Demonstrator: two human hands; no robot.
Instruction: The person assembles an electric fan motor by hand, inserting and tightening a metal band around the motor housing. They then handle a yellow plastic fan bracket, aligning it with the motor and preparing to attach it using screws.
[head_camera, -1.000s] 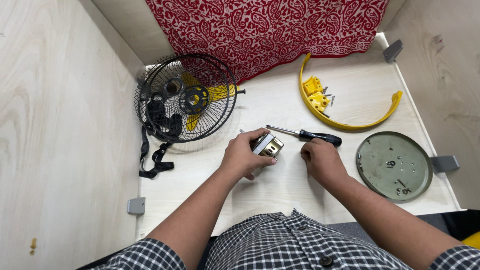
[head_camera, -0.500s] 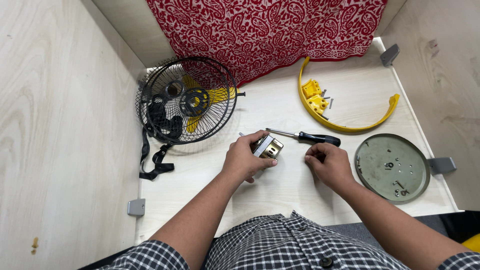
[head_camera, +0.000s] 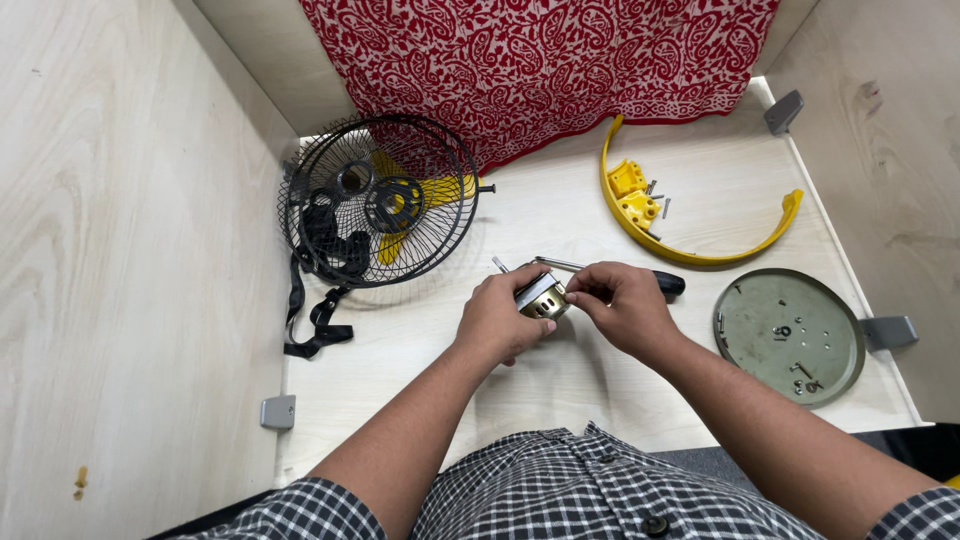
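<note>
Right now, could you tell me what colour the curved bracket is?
Yellow curved bracket, head view.

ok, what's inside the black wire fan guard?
Inside the black wire fan guard: yellow blades and a round black hub. Dark parts at lower left are too meshed over to identify.

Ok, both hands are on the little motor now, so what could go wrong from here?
The left hand holds the motor just above the table while the right hand pinches at its edge; any small part there could slip and roll away. The screwdriver lies right behind the right hand and could get knocked. Loose screws sit unguarded inside the yellow bracket.
</note>
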